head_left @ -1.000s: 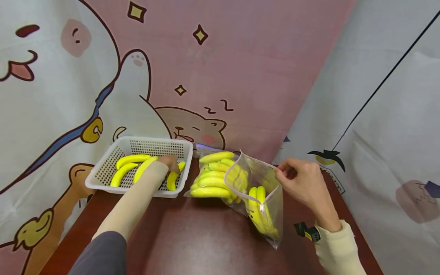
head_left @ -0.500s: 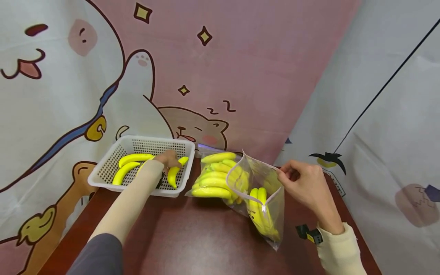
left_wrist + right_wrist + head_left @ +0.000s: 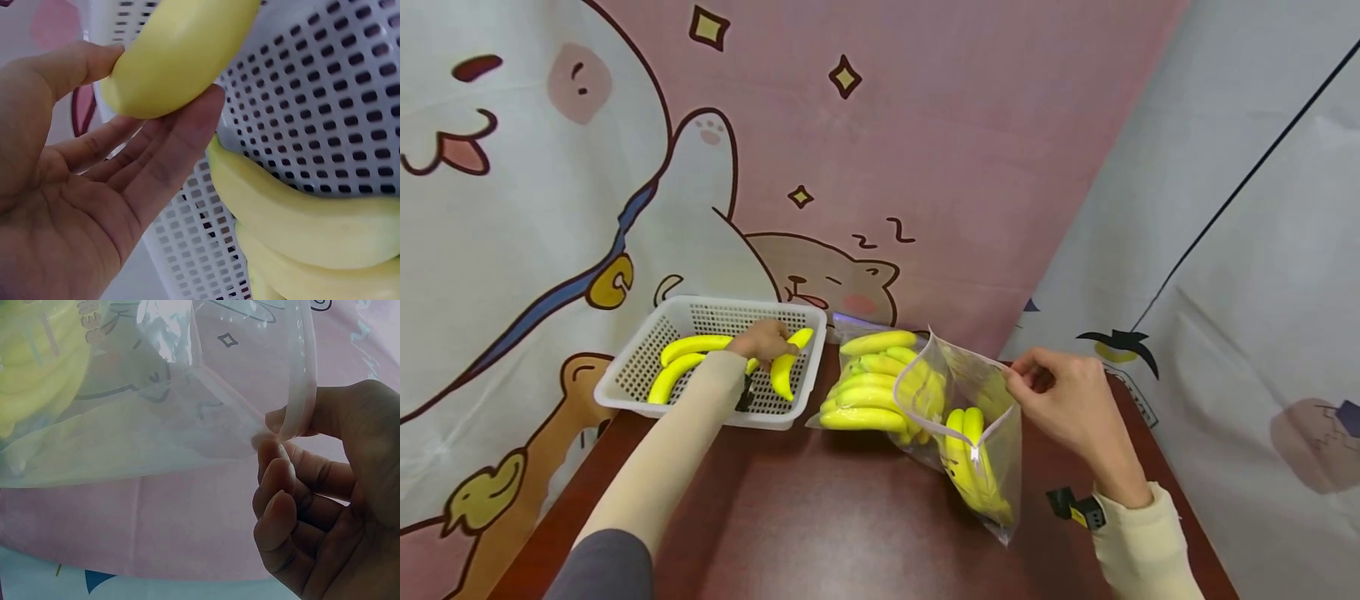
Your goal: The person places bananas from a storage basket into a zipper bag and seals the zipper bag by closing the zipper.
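Note:
Inside the white plastic basket (image 3: 625,398), my left hand (image 3: 763,340) holds a yellow banana (image 3: 782,375). The left wrist view shows the banana (image 3: 181,56) pinched by its end between thumb and fingers. More bananas (image 3: 306,212) lie in the basket beneath, partly hidden by my forearm in the head view. My right hand (image 3: 1060,400) pinches the rim of a clear zip bag (image 3: 1000,467), whose mouth stands open. Two bananas (image 3: 973,467) show near the front inside this bag. In the right wrist view, thumb and index finger grip the bag's edge (image 3: 300,381).
A clear bag (image 3: 831,400) full of several bananas (image 3: 865,400) lies between the basket and the open bag. All stand on a dark red-brown table (image 3: 827,517). A printed cartoon cloth (image 3: 955,167) hangs close behind and at the sides.
The left hand has taken hold of the banana at the basket's right side and lifted it slightly. My right hand and the bag have hardly moved.

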`<action>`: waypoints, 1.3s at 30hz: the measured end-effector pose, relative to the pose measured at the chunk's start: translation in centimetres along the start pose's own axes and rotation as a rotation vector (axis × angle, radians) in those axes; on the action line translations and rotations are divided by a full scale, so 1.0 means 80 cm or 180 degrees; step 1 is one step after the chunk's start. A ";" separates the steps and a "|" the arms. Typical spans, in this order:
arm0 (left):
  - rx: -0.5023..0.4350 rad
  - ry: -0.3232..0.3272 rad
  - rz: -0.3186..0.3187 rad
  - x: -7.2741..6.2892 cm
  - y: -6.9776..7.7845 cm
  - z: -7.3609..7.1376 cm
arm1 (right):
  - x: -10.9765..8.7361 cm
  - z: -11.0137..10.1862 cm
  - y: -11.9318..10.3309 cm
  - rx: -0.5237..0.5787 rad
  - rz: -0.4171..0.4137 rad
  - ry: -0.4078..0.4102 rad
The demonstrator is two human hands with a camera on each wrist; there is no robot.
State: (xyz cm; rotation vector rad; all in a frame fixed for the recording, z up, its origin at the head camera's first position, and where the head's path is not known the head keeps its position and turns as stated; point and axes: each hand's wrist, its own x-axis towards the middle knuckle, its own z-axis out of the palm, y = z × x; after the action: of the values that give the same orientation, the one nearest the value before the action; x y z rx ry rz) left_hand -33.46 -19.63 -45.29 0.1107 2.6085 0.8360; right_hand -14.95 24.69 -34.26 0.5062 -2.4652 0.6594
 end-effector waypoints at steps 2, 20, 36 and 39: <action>-0.0093 0.0046 0.0016 -0.004 0.002 -0.001 | 0.000 -0.001 0.000 -0.0002 -0.0004 -0.0002; -0.0806 0.0934 0.0265 -0.042 0.025 0.006 | 0.002 0.000 0.007 0.0008 0.0067 -0.0003; -0.0947 0.1101 0.0491 -0.080 0.078 0.011 | 0.000 -0.002 0.008 0.0025 0.0122 -0.0010; -0.1042 0.1088 0.0500 -0.089 0.091 0.012 | 0.000 -0.002 0.007 0.0029 0.0121 -0.0017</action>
State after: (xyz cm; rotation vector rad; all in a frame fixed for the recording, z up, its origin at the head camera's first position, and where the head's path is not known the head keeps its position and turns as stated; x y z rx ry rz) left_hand -26.86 -14.49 -39.36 0.0873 2.7511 1.4376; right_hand -15.15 25.26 -34.38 0.4662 -2.4834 0.6857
